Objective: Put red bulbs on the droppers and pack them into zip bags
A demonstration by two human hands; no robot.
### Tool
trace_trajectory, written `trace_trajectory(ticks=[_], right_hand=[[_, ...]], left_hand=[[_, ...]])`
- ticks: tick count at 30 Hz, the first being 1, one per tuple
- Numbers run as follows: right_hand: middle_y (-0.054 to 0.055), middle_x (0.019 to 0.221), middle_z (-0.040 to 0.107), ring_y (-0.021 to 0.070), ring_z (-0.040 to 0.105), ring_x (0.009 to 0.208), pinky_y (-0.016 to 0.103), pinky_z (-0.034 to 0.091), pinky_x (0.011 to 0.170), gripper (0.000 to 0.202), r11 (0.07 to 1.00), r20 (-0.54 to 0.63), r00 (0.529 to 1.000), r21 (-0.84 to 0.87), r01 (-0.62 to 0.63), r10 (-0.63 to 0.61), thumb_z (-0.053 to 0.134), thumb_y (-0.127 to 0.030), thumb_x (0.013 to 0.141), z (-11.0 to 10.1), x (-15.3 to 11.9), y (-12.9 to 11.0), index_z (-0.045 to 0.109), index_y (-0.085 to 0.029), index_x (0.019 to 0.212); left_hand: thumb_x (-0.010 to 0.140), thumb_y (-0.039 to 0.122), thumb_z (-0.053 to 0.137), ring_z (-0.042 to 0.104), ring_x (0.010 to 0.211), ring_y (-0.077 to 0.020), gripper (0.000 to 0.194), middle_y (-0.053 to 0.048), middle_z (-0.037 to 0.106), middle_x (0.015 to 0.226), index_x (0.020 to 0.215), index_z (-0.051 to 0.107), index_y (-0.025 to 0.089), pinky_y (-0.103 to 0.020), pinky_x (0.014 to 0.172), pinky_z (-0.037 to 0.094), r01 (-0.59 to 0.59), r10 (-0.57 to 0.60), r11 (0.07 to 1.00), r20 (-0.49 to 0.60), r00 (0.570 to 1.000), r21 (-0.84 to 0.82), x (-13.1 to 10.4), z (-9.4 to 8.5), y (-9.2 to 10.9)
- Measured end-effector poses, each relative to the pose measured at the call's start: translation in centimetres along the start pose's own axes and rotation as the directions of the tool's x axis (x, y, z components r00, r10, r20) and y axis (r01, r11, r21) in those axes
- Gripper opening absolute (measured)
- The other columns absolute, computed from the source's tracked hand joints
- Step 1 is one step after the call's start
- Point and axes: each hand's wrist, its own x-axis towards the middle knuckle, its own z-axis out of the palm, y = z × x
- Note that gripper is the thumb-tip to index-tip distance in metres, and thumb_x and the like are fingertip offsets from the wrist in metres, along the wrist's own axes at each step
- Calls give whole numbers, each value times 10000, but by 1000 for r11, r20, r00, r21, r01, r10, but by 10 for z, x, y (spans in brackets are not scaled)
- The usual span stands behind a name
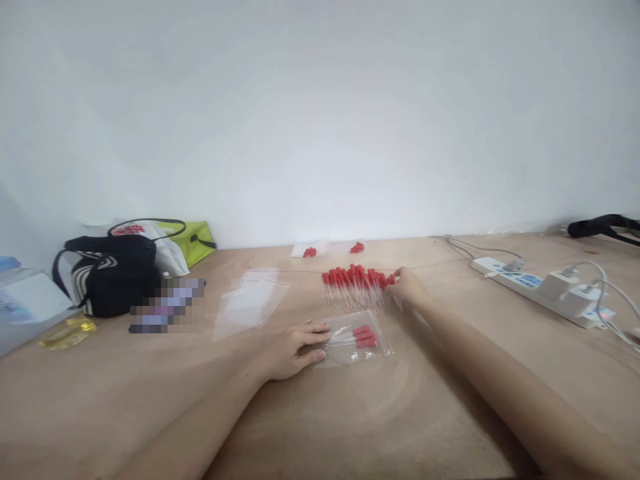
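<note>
My left hand (299, 348) lies with fingers spread on the left end of a clear zip bag (345, 361). Inside this bag are several droppers (364, 335) with red bulbs and thin clear stems, bulbs toward the red-lined zip at the right. Behind the bag, a row of similar droppers (354, 280) rests on the table, bulbs pointing away from me. At the row's right end my right hand (406, 288) has its fingers closed around a dropper, partly hidden by the hand. To the left lie flat clear zip bags (250, 300), overlapping.
Near the wall are two small groups of red bulbs (309, 253) on or in clear plastic. A white power strip (540, 290) with chargers and cables stands right. At left are a black bag (120, 273), a green bag (195, 241), a yellow clear item (69, 332) and a plastic container (33, 300).
</note>
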Motion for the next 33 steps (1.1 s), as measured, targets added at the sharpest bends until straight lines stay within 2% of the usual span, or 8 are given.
trace_trajectory(ticks=[4, 9, 17, 23, 25, 28, 30, 33], right_hand=[[119, 830, 606, 215, 573, 800, 247, 394, 599, 333, 999, -3, 1000, -48, 1, -1, 543, -185, 639, 1, 2, -3, 495, -127, 963], [165, 948, 581, 238, 567, 851, 256, 395, 625, 352, 998, 19, 1000, -67, 20, -19, 569, -188, 616, -1, 2, 1, 504, -115, 954], [121, 767, 616, 224, 581, 759, 253, 387, 582, 240, 998, 55, 998, 67, 2, -6, 562, -195, 621, 9, 4, 3, 538, -122, 848], [36, 690, 591, 149, 565, 629, 234, 407, 546, 409, 967, 56, 998, 253, 26, -42, 507, -203, 673, -8, -7, 6, 438, -124, 1069], [-25, 609, 547, 120, 534, 513, 224, 404, 481, 473, 911, 69, 995, 411, 38, -73, 482, -235, 692, -13, -20, 8, 362, -138, 1139], [-87, 532, 464, 115, 502, 430, 224, 396, 420, 612, 707, 33, 998, 707, 15, -54, 522, -277, 659, -13, -45, 11, 248, -169, 1196], [-89, 540, 462, 123, 519, 448, 235, 422, 429, 654, 588, 17, 1000, 808, -21, 11, 561, -279, 628, -9, -60, 12, 232, -201, 1187], [-74, 559, 488, 130, 543, 475, 249, 460, 458, 604, 486, 62, 996, 870, -82, 58, 592, -278, 615, -3, -73, 9, 267, -228, 1122]], left_hand=[[826, 369, 461, 378, 1188, -192, 381, -50, 442, 1273, 1185, 482, 243, -379, 1017, 255, -3, 3, 1000, 2, 1000, -6, 0, 0, -1], [817, 366, 477, 392, 1178, -200, 374, -46, 450, 1266, 1171, 497, 250, -389, 1016, 254, 11, -11, 1000, -3, 1000, -15, 0, 0, -1], [814, 362, 478, 391, 1178, -199, 370, -38, 447, 1268, 1171, 494, 265, -398, 1001, 275, 22, -22, 999, 3, 1000, -37, -1, -3, 4], [807, 365, 487, 405, 1167, -206, 360, -31, 464, 1255, 1154, 512, 272, -403, 997, 281, 29, -30, 998, -3, 1000, -52, 0, -4, 7], [810, 367, 483, 402, 1170, -205, 361, -28, 459, 1260, 1156, 511, 268, -396, 1001, 278, 26, -27, 998, -8, 1000, -57, -1, -3, 6], [811, 365, 482, 394, 1176, -206, 358, -30, 453, 1265, 1153, 515, 263, -397, 1002, 275, 43, -43, 998, 1, 999, -56, -1, -2, 5], [810, 363, 484, 390, 1179, -208, 356, -30, 451, 1266, 1150, 516, 266, -401, 1002, 274, 52, -52, 997, 9, 999, -56, -1, -3, 5], [808, 356, 486, 390, 1178, -211, 357, -38, 448, 1268, 1149, 520, 256, -399, 1000, 274, 55, -54, 997, 15, 998, -52, 0, -4, 7]])
